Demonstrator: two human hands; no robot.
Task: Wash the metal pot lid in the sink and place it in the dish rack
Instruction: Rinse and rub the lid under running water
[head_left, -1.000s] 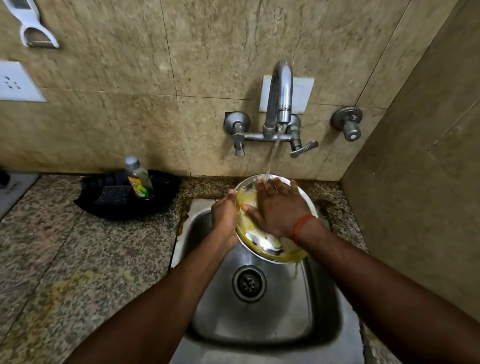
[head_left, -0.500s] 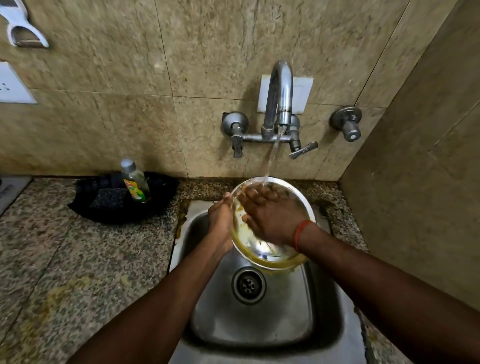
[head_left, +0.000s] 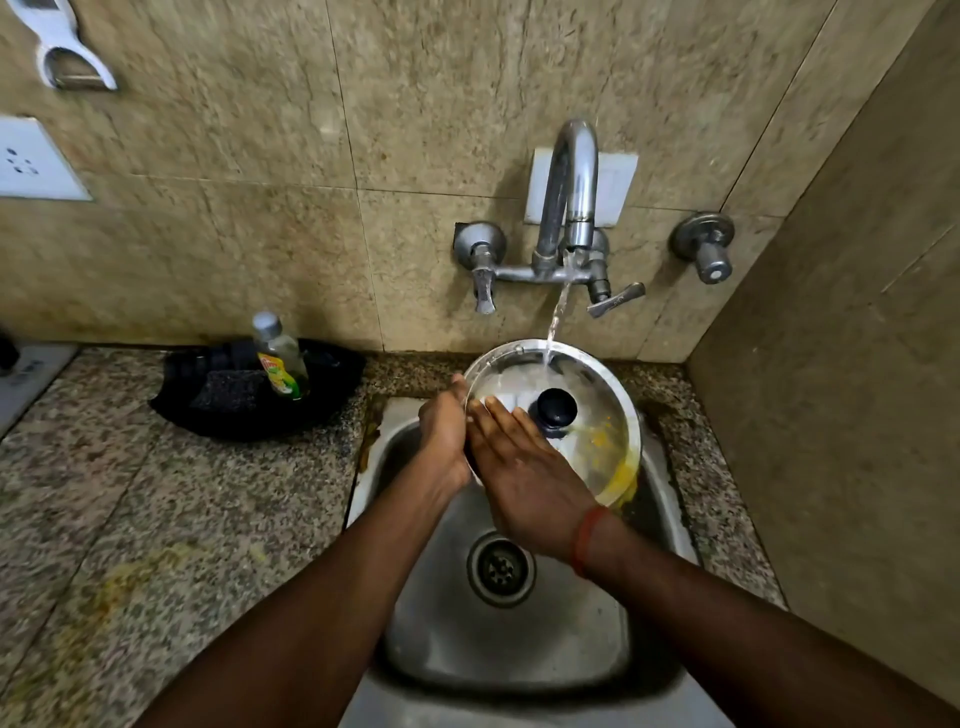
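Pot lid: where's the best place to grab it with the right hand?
The pot lid tilts toward you, so pinch its black knob from the near side. The left hand holds the left rim; the lower right rim carries yellow residue.

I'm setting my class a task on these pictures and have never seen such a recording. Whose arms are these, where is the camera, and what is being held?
No machine here: the arms belong to a person wearing a wide-angle camera on the head, so the view looks forward and down at the hands. The left hand grips the left rim of a metal pot lid, tilted over the sink. The right hand is spread with straight fingers over the lid's face, beside its black knob. Water runs from the tap onto the lid's top edge; yellow residue clings to its lower right. On the stone counter left of the sink sits a black tray with a bottle and a scrub pad.
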